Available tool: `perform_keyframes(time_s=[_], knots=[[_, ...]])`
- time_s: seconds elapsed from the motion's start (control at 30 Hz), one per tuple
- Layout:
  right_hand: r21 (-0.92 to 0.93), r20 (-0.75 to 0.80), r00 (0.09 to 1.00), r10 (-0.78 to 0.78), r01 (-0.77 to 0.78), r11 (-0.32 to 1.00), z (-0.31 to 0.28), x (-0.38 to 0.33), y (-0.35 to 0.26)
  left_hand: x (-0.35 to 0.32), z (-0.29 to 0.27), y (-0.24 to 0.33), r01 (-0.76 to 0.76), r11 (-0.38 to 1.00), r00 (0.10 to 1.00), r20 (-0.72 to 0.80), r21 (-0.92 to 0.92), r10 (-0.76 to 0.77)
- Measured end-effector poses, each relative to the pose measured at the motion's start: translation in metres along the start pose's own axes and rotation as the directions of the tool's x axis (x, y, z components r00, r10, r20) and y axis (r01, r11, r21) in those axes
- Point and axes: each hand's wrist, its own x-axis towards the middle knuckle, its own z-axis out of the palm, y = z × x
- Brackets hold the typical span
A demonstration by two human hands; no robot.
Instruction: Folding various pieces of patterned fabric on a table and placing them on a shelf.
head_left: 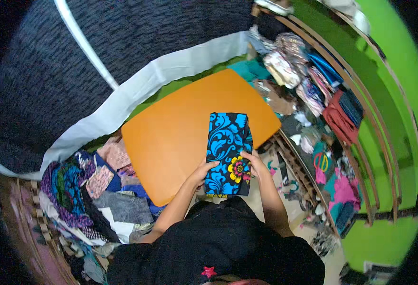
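Observation:
A folded piece of cloth (229,137), black with blue leafy scrolls and one yellow and pink flower, is held up between my two hands. My left hand (200,174) grips its left edge, the thumb lying on the front. On the opposite edge my right hand (256,164) pinches it, thumb beside the flower. The fingers behind the cloth are hidden. Beyond and below the cloth lies an orange tabletop (171,133) with rounded corners; the cloth overlaps its near right part.
Left of the table is a heap of mixed fabrics (128,206). More clothes (308,80) and a pair of yellow-handled scissors (321,161) lie along the wooden slatted rack (375,133) on the right. A dark curtain (137,42) with a white lower band hangs behind the table.

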Motion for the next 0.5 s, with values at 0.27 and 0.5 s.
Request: perform_keyframes(time_s=[0.27, 0.5], knots=[[-0.882, -0.195, 0.565, -0.802, 0.257, 0.395, -0.067, -0.062, -0.044, 0.055, 0.122, -0.029, -0.383, 0.734, 0.923, 0.245, 0.56, 0.295], [-0.994, 0.06, 0.795, -0.604, 0.101, 0.034, -0.069, -0.141, -0.124, 0.099, 0.235, -0.039, -0.156, 0.972, 0.911, 0.407, 0.176, 0.073]])
